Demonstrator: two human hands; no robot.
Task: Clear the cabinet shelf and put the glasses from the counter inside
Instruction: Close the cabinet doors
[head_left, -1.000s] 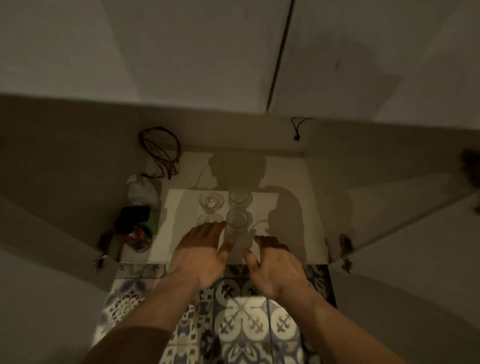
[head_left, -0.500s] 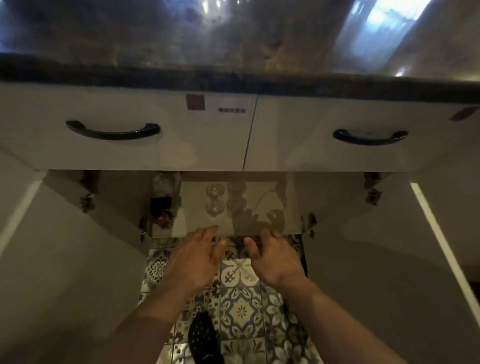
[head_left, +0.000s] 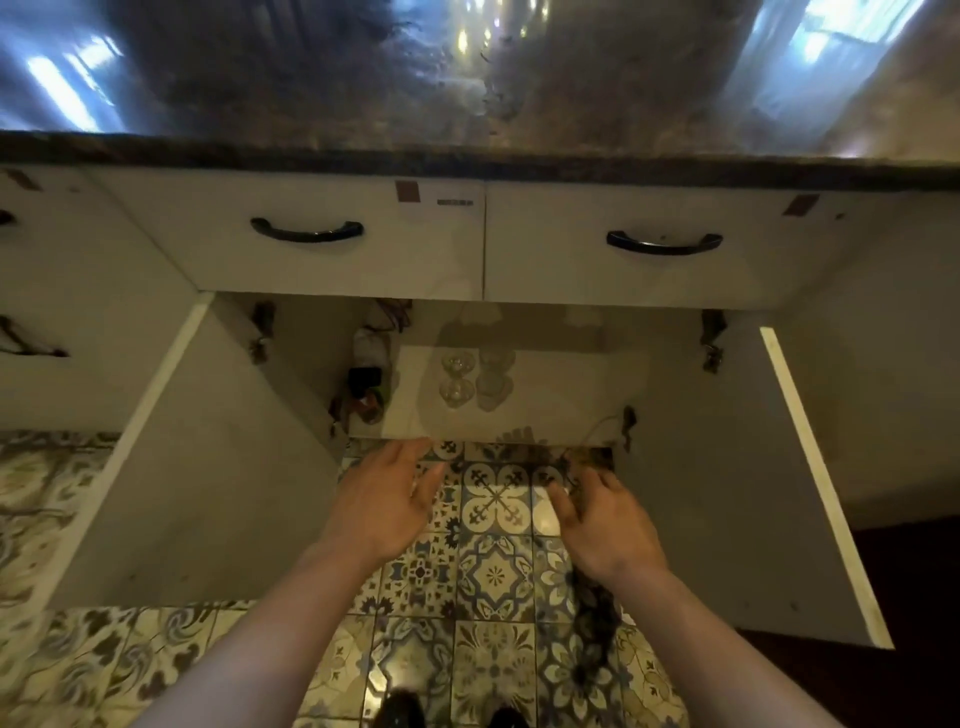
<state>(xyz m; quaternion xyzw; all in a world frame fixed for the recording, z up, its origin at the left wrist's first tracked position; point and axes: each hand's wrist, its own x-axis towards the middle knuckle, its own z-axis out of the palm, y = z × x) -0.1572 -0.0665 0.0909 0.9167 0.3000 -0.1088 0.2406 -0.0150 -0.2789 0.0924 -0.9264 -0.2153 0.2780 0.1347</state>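
Several clear glasses (head_left: 475, 379) stand close together on the pale cabinet shelf (head_left: 561, 405), below the two drawers. My left hand (head_left: 384, 504) hovers over the tiled floor just in front of the shelf's front edge, fingers apart and empty. My right hand (head_left: 605, 519) is beside it, a little lower, also empty with fingers spread. Both hands are clear of the glasses. The dark stone counter (head_left: 467, 161) runs across the top; its surface is blurred and I make out no glasses on it.
Both cabinet doors stand wide open: the left door (head_left: 171, 467) and the right door (head_left: 769, 493). Bottles and small items (head_left: 366, 374) sit at the shelf's left end. Two drawers with black handles (head_left: 306, 231) are above. Patterned floor tiles (head_left: 493, 571) lie below.
My view has pulled back and up from inside the cabinet, so the drawers and counter now show. Both hands have drawn back from the glasses to in front of the shelf.
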